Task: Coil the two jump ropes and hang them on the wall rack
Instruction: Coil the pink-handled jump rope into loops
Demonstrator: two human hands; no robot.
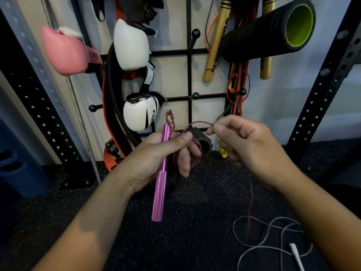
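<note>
At the lower right of the frame, nearest to the camera, a grey jump rope (269, 241) lies in loose loops on the dark speckled floor (195, 212), and its white handle (297, 255) lies among the loops.

In the middle of the frame the left hand (156, 159) holds a pink metal handle (161, 178) almost upright — the thumb presses it against the curled fingers, and the knurled lower part hangs out below the palm. The same hand keeps several turns of the thin dark red cord (195, 153) gathered around its fingers. From the top of the handle the cord goes in an arc to the right hand (248, 145), which pinches it between thumb and forefinger; the other fingers are curled in. Below the right hand one strand of the cord hangs down to the floor, near the grey loops.

Behind the hands, on the wall, is the black wall rack (188, 75) with ball-tipped pegs. On it hang white boxing gloves (134, 79) at centre left, a pink glove (64, 51) at upper left, and a black foam roller (273, 32) with green inside at upper right — coloured bands and two golden sticks (214, 42) hang beside it.
</note>
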